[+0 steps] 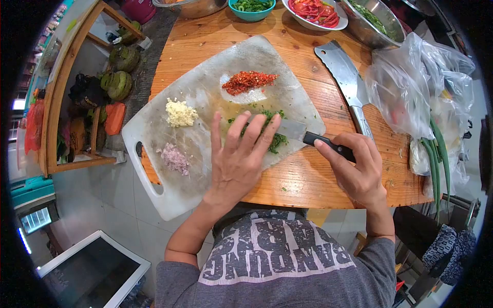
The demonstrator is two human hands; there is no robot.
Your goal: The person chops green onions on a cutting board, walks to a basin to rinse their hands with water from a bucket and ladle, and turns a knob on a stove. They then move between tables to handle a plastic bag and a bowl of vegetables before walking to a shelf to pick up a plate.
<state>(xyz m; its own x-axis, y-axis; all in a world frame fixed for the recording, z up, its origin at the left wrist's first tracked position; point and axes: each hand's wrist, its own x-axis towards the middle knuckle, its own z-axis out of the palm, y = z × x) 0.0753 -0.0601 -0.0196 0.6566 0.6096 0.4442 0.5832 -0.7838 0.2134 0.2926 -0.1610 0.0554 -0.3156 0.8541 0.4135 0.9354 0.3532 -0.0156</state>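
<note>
My right hand (357, 164) is wrapped round the black handle of a kitchen knife (294, 129). The blade points left over chopped green herbs (279, 141) on a white cutting board (197, 87). My left hand (239, 154) has its fingers spread across the blade's far part, hiding the tip and some of the herbs. Behind the herbs sits a pile of chopped red chili (250, 82). Minced garlic (181, 113) lies left of my left hand, and minced shallot (174, 160) is nearer the board's handle hole.
A cleaver (346, 77) lies right of the board, beside a clear plastic bag (405, 84) and green onions (439, 154). Along the back stand a teal bowl of cut greens (251, 11), a white bowl of red chilies and tomatoes (323, 23) and a metal bowl (367, 36).
</note>
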